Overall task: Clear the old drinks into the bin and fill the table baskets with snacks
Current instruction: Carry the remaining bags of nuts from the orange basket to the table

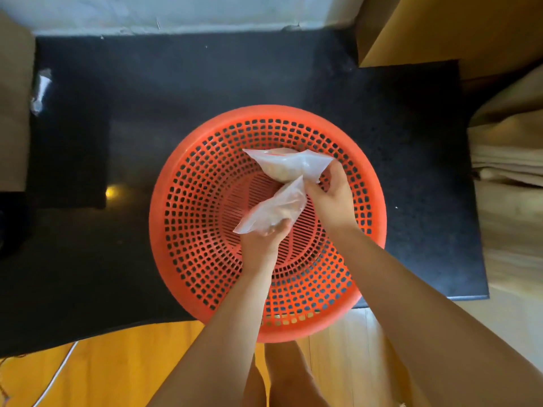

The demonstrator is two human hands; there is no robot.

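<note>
Over the middle of a round orange basket (205, 183), two bare hands are each holding a clear plastic snack bag. The right hand (332, 198) is pinching the corner of the upper bag (289, 165), fingers curled round the plastic. The left hand (261, 242) is gripping the lower bag (273, 211) from beneath, fingers closed on its end. Both bags are hanging just above the basket's slotted floor, nearly touching each other. The basket is sitting on a black speckled table (147, 98), its near rim jutting past the table edge. A crumpled bit of clear plastic (41, 89) is lying at the table's far left edge. Below, a yellow wooden floor (117, 362) is showing, with a white cable (55, 377) trailing across it. Beige cloth (508, 160) is lying folded to the right.
</note>
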